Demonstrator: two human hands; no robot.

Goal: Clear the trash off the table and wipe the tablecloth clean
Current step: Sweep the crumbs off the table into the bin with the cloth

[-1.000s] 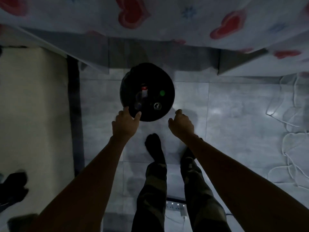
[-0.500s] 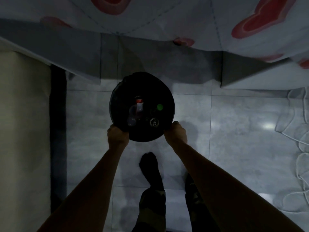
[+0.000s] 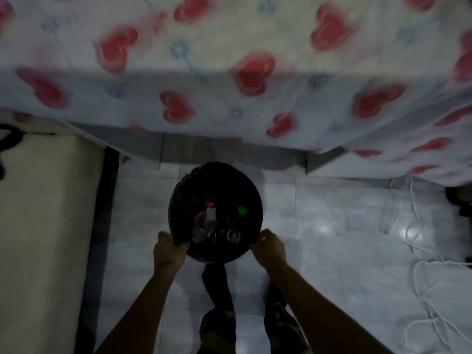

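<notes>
While both hands held it, item 1 was the round black trash bin [image 3: 215,175], lined w/ a dark bag, just in front of the desk edge (desk itself hidden under cloth) and over the pale tiled floor [image 3: 332,226]. Resting or lifted: cannot tell.
Item 2, left hand [image 3: 169,247]: fingers curled over the near-left rim, gripping it.
Item 3, right hand [image 3: 270,247]: fingers curled on the near-right rim, likewise gripping.
Contents, dimly lit: 1 clear plastic bottle [image 3: 207,221] w/ red cap & label, left of centre; 1 green cap [image 3: 241,210] to its right; 1 metal can top [image 3: 233,235] near the front.
Item 4, tablecloth [image 3: 229,47]: white, red hearts & small blue flowers, blurred, draped across the top of view, hem hanging above the bin's far side.
Misc.: cream mat [image 3: 46,213] at left; white cord [image 3: 421,277] looped on floor at right; person's legs [image 3: 217,323] in camo trousers below the bin.
</notes>
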